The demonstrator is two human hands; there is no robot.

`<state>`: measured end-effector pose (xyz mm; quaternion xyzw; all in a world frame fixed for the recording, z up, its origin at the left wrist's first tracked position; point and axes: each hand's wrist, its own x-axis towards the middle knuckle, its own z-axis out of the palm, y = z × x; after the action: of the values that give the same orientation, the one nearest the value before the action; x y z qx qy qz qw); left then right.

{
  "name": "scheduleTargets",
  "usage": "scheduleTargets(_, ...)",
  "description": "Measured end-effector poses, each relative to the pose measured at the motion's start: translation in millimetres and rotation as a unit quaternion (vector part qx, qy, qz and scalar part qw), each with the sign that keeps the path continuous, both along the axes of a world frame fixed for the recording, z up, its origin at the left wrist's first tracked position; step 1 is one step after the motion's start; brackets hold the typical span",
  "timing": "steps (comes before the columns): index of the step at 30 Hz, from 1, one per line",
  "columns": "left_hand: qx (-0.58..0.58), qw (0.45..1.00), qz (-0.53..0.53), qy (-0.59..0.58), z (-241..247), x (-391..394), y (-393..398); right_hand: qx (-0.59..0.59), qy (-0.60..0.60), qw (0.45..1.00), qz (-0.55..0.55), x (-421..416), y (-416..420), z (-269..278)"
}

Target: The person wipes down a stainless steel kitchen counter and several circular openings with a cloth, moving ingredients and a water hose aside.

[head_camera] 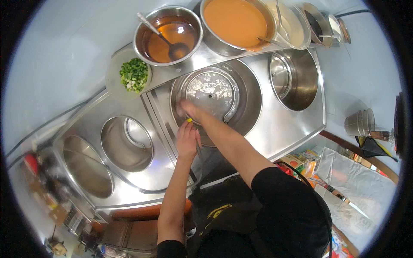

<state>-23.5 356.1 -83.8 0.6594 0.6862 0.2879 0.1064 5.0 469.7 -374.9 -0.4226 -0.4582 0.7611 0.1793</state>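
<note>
My left hand [187, 140] grips a flexible hose [200, 164] at the near rim of the large round steel well [250, 96]. A small yellow piece [189, 120] shows at its fingertips. Just beyond it, my right hand [188, 109] reaches inside the left wall of the well and is blurred. Whether it holds anything is not visible. Shimmering water [211, 85] covers the bottom of the well, where a curved metal tube [237, 96] runs around a round plate with a dark central hole.
Behind the well stand a pot of amber liquid [155, 35] with a ladle, a pot of orange-brown liquid [235, 22], and a bowl of chopped scallions [134, 75]. Smaller wells [127, 161] [303, 80] flank it. A knife [342, 196] lies at right on silvery sheeting [361, 171].
</note>
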Motion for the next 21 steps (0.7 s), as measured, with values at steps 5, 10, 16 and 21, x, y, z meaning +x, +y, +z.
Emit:
scheduleTargets(5,-0.022,0.997,0.037,-0.068,10.3,16.2,-8.3,0.311,-0.213,0.726,0.575,148.1,-55.6,10.7)
scheduleTargets(10,-0.091,0.985,0.074,-0.124,-13.5,40.8,-25.2,0.175,-0.251,0.794,0.526,181.4,-41.4,56.3)
scheduleTargets(16,-0.204,0.929,0.110,-0.287,-16.0,54.3,-18.7,0.331,-0.066,0.792,0.509,184.7,-38.8,75.4)
scheduleTargets(21,-0.228,0.887,0.116,-0.384,-11.9,78.8,-6.2,0.195,-0.454,0.550,0.673,229.1,105.4,183.0)
